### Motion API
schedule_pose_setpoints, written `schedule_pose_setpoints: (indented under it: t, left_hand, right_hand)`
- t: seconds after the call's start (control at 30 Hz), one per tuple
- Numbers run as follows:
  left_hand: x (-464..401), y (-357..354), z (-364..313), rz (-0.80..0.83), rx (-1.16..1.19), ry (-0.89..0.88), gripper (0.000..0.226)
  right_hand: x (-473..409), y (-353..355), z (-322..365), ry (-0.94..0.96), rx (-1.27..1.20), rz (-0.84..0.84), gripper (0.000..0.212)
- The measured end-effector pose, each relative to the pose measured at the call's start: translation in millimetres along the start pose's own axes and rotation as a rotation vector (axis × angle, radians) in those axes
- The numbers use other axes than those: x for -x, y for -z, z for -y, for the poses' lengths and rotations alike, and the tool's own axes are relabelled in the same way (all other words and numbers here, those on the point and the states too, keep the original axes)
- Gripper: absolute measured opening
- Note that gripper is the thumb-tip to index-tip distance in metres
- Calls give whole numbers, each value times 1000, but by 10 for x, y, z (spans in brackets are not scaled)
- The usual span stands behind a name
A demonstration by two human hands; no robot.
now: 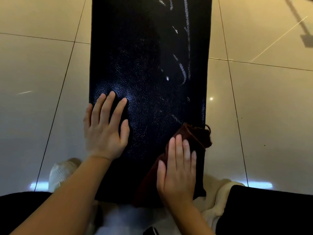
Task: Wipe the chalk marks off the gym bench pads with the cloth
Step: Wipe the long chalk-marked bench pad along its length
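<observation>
on the near end of the bench (149,68), a long black pad with a pebbled leather-like skin, both bare hands lie flat. left hand (105,128) rests palm down by the pad's left edge, fingers straight and slightly spread, its outer side reaching just past the edge; its grip is released, holding nothing. right hand (177,170) presses palm down on the cloth (191,141), fingers straight and close together, so this grip is likewise released, not curled round the fabric. that cloth is dark reddish brown, bunched lengthwise along the pad's right side near the close corner, with a crumpled end and a small loop showing beyond the fingertips at the pad's right edge.

white chalk marks (186,48) run in thin streaks and curls down the right half of the pad, farther from the person than the cloth and apart from it; a few faint scratches of chalk lie between them and the cloth. the left half of the pad shines under the light near the left fingertips.

glossy beige floor tiles (42,73) surround the bench. a white mesh shoe (60,173) shows on the floor just left of the left forearm.
</observation>
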State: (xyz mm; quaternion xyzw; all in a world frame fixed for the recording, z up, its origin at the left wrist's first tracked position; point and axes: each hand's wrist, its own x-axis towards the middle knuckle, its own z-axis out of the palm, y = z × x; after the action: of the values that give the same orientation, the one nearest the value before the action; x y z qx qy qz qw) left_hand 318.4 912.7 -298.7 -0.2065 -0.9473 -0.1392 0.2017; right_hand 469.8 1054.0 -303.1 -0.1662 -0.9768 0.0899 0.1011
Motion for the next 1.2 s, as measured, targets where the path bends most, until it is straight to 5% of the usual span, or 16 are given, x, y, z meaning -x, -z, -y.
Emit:
schedule_pose_setpoints:
  t: [0.2, 0.43, 0.73, 1.2]
  left_hand:
    - [-1, 12, 3, 8, 8, 3, 50]
    - [2, 15, 9, 13, 5, -3, 51]
    - [4, 12, 12, 5, 3, -5, 50]
    - [73, 203, -121, 177, -2, 80, 52]
  right_hand:
    - [-1106, 120, 53, 26, -50, -42, 60]
    - [-8, 115, -175, 125, -10, 20, 57]
    - [-1037, 80, -46, 137, -35, -76, 59]
    - [-1027, 72, -43, 177, 26, -57, 67]
